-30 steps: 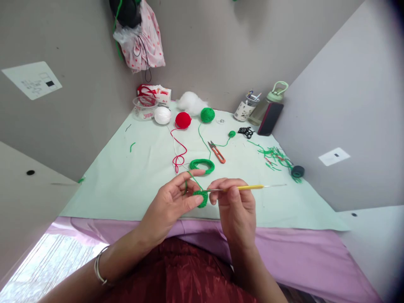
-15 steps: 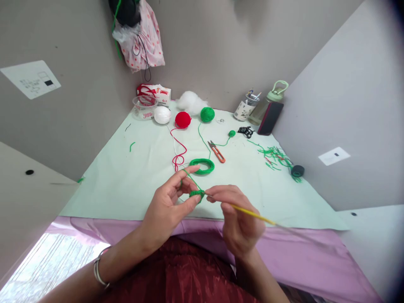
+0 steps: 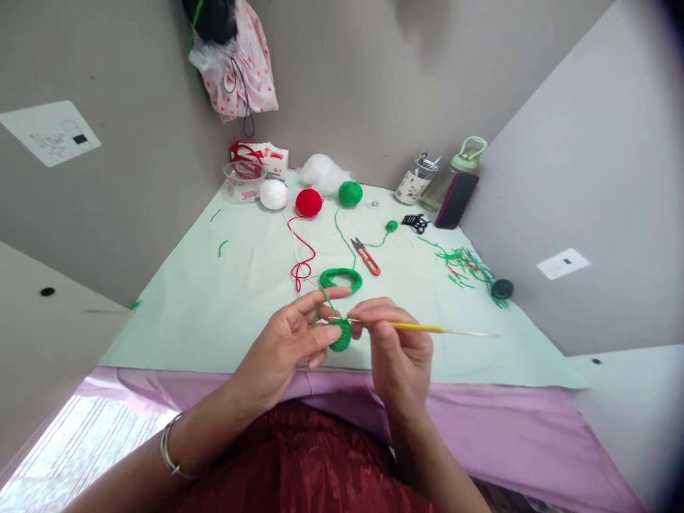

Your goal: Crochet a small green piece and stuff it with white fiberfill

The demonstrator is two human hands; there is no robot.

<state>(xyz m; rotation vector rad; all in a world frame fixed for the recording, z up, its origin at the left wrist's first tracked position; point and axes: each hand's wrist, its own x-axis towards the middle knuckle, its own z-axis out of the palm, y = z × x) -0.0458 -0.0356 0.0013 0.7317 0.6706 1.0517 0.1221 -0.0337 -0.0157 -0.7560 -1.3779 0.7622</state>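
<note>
My left hand (image 3: 288, 345) pinches a small green crocheted piece (image 3: 340, 335) between thumb and fingers, with green yarn looped over its raised forefinger. My right hand (image 3: 398, 349) grips a yellow-handled crochet hook (image 3: 417, 327) that lies almost level, its metal tip at the green piece and its tail pointing right. Both hands hover over the near edge of the pale green table cover (image 3: 224, 299). Just beyond them lies a coil of green yarn (image 3: 340, 279).
Further back sit orange thread snips (image 3: 366, 257), a red yarn ball (image 3: 308, 202), a white ball (image 3: 273, 194), a green ball (image 3: 350, 193) and white stuffing (image 3: 323, 173). Green yarn scraps (image 3: 464, 267), a bottle (image 3: 454, 174) and a black phone (image 3: 456, 200) stand right. Grey walls close in.
The right hand swung the hook down to the right, then brought it back up to nearly level. The green piece turned between the left fingers. Nothing on the table moved.
</note>
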